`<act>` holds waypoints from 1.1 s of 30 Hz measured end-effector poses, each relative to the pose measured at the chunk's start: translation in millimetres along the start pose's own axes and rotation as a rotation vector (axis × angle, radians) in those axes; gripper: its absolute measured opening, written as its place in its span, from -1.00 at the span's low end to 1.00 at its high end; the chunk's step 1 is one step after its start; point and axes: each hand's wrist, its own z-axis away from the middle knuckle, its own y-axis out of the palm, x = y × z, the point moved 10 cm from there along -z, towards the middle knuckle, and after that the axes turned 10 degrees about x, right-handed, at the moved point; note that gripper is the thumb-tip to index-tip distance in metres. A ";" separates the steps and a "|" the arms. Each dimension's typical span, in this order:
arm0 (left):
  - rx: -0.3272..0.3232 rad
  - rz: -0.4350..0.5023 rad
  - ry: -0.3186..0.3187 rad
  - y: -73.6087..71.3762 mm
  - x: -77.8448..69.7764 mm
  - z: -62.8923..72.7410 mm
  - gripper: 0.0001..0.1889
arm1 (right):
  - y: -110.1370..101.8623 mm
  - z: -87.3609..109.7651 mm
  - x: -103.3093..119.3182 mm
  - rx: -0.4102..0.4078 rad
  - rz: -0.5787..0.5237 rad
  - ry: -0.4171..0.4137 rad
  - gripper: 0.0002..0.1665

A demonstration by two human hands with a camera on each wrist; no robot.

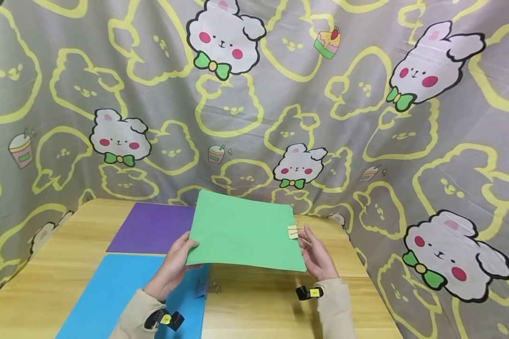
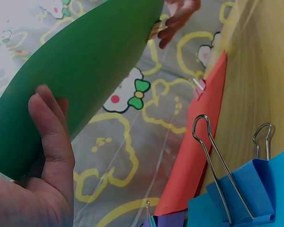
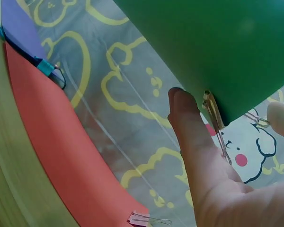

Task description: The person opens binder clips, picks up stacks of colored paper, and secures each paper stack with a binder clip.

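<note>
A stack of green paper (image 1: 242, 230) is held up over the table, tilted and slightly bowed. My left hand (image 1: 178, 254) grips its left edge, thumb on top and fingers beneath. On the right edge sits a pale yellow binder clip (image 1: 293, 232), clamped over the sheets with its wire handles sticking out. My right hand (image 1: 318, 256) is right beside this clip. In the right wrist view its thumb (image 3: 280, 120) and forefinger (image 3: 183, 106) are spread apart on either side of the clip's handles, not closed on them.
Blue paper (image 1: 123, 287) with a blue binder clip (image 1: 201, 287) lies on the wooden table (image 1: 254, 306) at front left. Purple paper (image 1: 152, 228) lies behind it. Red paper (image 2: 194, 156) with a pink clip (image 3: 139, 219) shows beneath the green stack in the wrist views. A patterned curtain (image 1: 237, 117) surrounds the table.
</note>
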 end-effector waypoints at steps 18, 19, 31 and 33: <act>-0.015 0.016 -0.011 -3.7 3.0 3.7 -0.47 | 19.1 3.1 -7.1 0.142 0.055 0.034 -0.21; -0.013 0.016 -0.008 -3.4 2.3 2.8 -0.47 | 20.2 3.1 -5.4 0.153 0.071 0.027 -0.17; -0.009 0.012 -0.005 -2.7 -0.6 -0.6 -0.47 | 19.3 0.8 -1.5 0.162 0.052 0.033 -0.21; -0.011 0.013 -0.006 -2.6 0.3 -0.6 -0.47 | 18.0 1.0 -1.4 0.158 0.083 0.029 -0.20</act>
